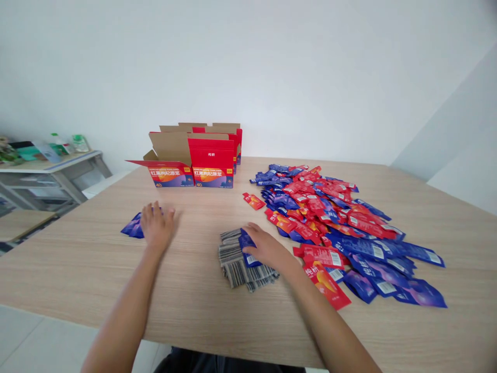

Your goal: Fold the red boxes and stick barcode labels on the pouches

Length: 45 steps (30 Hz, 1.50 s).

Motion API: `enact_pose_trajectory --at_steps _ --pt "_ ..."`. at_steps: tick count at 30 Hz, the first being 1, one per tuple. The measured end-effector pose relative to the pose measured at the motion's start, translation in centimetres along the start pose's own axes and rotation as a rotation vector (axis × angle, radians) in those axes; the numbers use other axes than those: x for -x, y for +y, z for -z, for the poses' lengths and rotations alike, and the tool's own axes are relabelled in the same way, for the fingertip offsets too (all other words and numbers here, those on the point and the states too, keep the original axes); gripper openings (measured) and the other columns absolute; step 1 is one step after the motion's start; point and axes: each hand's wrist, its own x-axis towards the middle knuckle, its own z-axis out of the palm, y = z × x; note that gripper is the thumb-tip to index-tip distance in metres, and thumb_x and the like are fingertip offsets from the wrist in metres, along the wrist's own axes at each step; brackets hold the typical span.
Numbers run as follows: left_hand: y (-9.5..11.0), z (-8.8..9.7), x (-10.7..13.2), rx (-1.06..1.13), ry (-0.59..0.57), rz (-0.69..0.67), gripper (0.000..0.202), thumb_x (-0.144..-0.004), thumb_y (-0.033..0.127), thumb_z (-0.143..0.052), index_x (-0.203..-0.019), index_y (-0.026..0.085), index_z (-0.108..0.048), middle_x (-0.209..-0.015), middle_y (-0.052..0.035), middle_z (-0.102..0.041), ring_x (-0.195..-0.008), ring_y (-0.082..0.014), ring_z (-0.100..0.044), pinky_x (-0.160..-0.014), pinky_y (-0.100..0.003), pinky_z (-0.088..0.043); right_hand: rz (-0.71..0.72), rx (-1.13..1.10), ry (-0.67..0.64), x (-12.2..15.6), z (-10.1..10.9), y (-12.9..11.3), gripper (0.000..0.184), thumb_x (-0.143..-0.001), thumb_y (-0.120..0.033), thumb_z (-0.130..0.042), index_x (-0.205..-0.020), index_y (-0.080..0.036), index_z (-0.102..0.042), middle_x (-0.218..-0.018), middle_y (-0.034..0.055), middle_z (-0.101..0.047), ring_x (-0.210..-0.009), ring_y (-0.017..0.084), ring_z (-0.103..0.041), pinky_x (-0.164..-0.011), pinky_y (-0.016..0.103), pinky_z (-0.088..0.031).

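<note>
My left hand (156,228) lies on the left of the table with its fingers stretched out and apart. It partly covers a blue sachet (133,227) lying flat beneath it; whether more than one lies there I cannot tell. My right hand (267,244) is closed on a blue sachet (245,247), thumb and fingers at its edge. That sachet is over a crumpled grey-and-black striped cloth (235,270) in the middle of the table. To the right of this hand spreads a heap of red sachets (316,205) and blue sachets (382,276).
Red and blue cardboard boxes (213,163) with raised flaps stand at the back of the table (186,305). One box's red flap (155,163) sticks out leftward. A lone red sachet (253,201) lies near the heap. Farther left, a side desk (54,163) carries bottles and packages.
</note>
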Motion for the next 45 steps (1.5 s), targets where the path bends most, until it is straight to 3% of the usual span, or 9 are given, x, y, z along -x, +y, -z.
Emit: enact_pose_trajectory --at_steps 4,7,10,20,24,30,35,40,45 --pt "6.2 -2.0 4.5 0.201 -0.353 -0.342 0.044 -0.098 0.041 -0.046 -0.132 0.016 -0.058 -0.141 -0.0121 -0.057 -0.135 -0.0237 -0.048 -0.116 -0.036 -0.035 -0.123 0.181 -0.192 0.9 -1.2 -2.0 0.066 -0.094 -0.029 -0.057 -0.154 -0.009 -0.037 -0.163 0.0263 -0.019 -0.152 0.038 -0.019 -0.120 0.060 -0.016" --pt "10.6 -3.3 8.5 0.140 -0.521 -0.503 0.048 -0.094 0.049 -0.053 -0.129 0.017 -0.057 -0.145 -0.0168 -0.051 -0.142 -0.0317 -0.040 -0.121 -0.056 -0.021 -0.166 0.215 -0.210 0.8 -2.2 -3.0 0.066 -0.096 -0.027 -0.050 -0.156 -0.004 -0.032 -0.163 0.0278 -0.014 -0.153 0.038 -0.015 -0.121 0.057 -0.018" --pt "13.0 -3.7 10.2 0.079 -0.536 -0.409 0.053 -0.093 0.054 -0.055 -0.128 0.013 -0.054 -0.146 -0.0215 -0.047 -0.141 -0.0360 -0.038 -0.118 -0.062 -0.019 -0.194 0.242 -0.200 0.2 -2.6 -2.8 0.065 -0.097 -0.028 -0.046 -0.156 -0.005 -0.032 -0.163 0.0259 -0.015 -0.153 0.037 -0.015 -0.121 0.059 -0.012" --pt "13.6 -2.5 9.0 0.130 -0.601 -0.429 0.033 -0.097 0.046 -0.052 -0.115 0.019 -0.058 -0.131 -0.0138 -0.054 -0.130 -0.0331 -0.043 -0.110 -0.060 -0.030 -0.173 0.261 -0.007 -1.8 -3.5 -1.0 0.061 -0.102 -0.030 -0.037 -0.156 -0.002 -0.031 -0.163 0.0253 -0.020 -0.153 0.036 -0.018 -0.121 0.061 -0.008" --pt "14.1 -2.1 9.3 0.099 -0.536 -0.456 0.030 -0.098 0.045 -0.052 -0.107 0.018 -0.061 -0.121 -0.0148 -0.058 -0.120 -0.0306 -0.048 -0.099 -0.044 -0.041 -0.160 0.290 -0.108 -0.5 -2.6 -2.1 0.060 -0.099 -0.028 -0.042 -0.154 -0.006 -0.037 -0.162 0.0240 -0.028 -0.151 0.035 -0.026 -0.118 0.057 -0.023" --pt "13.7 -2.9 9.0 0.133 -0.548 -0.433 0.028 -0.099 0.041 -0.049 -0.108 0.017 -0.061 -0.121 -0.0156 -0.057 -0.118 -0.0313 -0.047 -0.102 -0.047 -0.036 -0.115 0.352 -0.273 1.5 -2.2 -4.3 0.058 -0.093 -0.027 -0.052 -0.147 -0.007 -0.050 -0.155 0.0269 -0.039 -0.144 0.036 -0.040 -0.118 0.051 -0.026" --pt "13.4 -3.0 8.6 0.300 -0.629 -0.453 0.015 -0.097 0.032 -0.052 -0.102 0.021 -0.060 -0.120 -0.0098 -0.060 -0.123 -0.0272 -0.047 -0.107 -0.044 -0.034 -0.223 0.331 -0.080 -1.1 -3.2 -2.3 0.051 -0.101 -0.026 -0.039 -0.150 -0.014 -0.045 -0.160 0.0221 -0.034 -0.148 0.034 -0.032 -0.119 0.060 -0.016" --pt "13.9 -2.7 9.1 0.509 -0.644 -0.271 0.010 -0.094 0.028 -0.056 -0.100 0.020 -0.056 -0.110 -0.0119 -0.065 -0.119 -0.0290 -0.053 -0.105 -0.045 -0.037 -0.373 0.339 0.116 -2.0 -2.8 0.0 0.065 -0.098 -0.043 -0.052 -0.156 -0.018 -0.035 -0.156 0.0240 -0.039 -0.142 0.039 -0.040 -0.115 0.057 -0.022" --pt "15.5 -2.7 10.6 0.915 -0.649 0.176 0.026 -0.092 0.033 -0.062 -0.111 0.018 -0.053 -0.107 -0.0113 -0.068 -0.104 -0.0245 -0.065 -0.093 -0.039 -0.049 -0.410 0.039 0.221 -2.2 -2.4 1.5 0.083 -0.088 -0.040 -0.065 -0.156 -0.007 -0.029 -0.134 0.0221 -0.061 -0.124 0.032 -0.058 -0.103 0.040 -0.042"
